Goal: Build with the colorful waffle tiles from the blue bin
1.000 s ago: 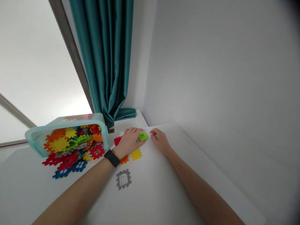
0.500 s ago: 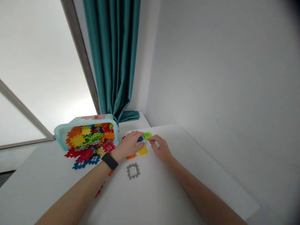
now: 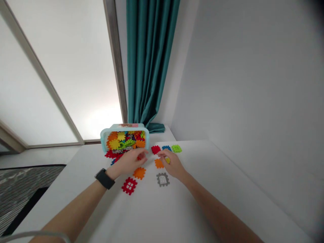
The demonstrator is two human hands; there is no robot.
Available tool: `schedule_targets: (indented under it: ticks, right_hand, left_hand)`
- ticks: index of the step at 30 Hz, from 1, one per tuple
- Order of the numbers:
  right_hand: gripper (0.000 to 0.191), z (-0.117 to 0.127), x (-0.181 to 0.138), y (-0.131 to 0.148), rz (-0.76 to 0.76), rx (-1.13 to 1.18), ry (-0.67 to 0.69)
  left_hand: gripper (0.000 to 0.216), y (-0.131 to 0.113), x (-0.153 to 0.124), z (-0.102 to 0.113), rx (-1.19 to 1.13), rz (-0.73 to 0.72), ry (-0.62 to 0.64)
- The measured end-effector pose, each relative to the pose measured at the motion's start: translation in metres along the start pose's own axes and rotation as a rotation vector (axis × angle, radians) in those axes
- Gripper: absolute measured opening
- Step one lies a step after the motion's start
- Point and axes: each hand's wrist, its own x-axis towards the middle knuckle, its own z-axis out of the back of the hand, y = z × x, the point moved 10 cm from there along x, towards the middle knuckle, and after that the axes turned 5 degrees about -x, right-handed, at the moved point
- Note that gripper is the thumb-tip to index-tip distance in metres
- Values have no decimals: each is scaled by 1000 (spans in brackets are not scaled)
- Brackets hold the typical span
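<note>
My left hand (image 3: 133,161) hovers in front of the pale blue bin (image 3: 103,143), fingers bent and apart, with red showing between thumb and fingers. Just in front of its wrist side lie an orange notched building tile (image 3: 139,173) and a red window tile (image 3: 129,186). My right hand (image 3: 174,165) has curled fingers with a gap at the thumb; its fingertips come close to a red tile (image 3: 155,149), and contact is unclear. Below it, an orange tile (image 3: 158,163) and a yellow tile (image 3: 167,160) are partly covered. A grey window tile (image 3: 162,179) lies nearer me.
Behind my right hand sit a blue tile (image 3: 166,147) and a lime green tile (image 3: 177,148). The bin lies on its side, tiles spilling onto the white table (image 3: 152,216). A green curtain (image 3: 149,67) and a grey wall (image 3: 240,84) stand behind. A cable (image 3: 43,233) crosses the lower left.
The view has swung left. My right hand has left the lime green tile and moved left toward the red one. My left hand has drawn back from the blue tile toward the bin.
</note>
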Motion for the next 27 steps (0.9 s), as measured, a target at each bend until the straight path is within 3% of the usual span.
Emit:
schedule_targets:
  ticks: [8,14,17,22,27]
  right_hand:
    - [22,-57,7,32,186,-144,211]
    - [17,-94,-1,53,320,-353,403]
    - [11,-103,-5,53,329,-416,470]
    - [30,-107,-8,49,293,-429,526]
    - [28,-113,-9,46,237,-456,593]
  left_hand:
    - [23,32,-46,22,-18,89,-64]
    - [20,29,-59,20,48,36,-107]
    - [20,26,-63,16,49,23,-122]
    - [22,22,-69,8,13,21,-162]
    - [21,17,-73,4,-38,-44,-238]
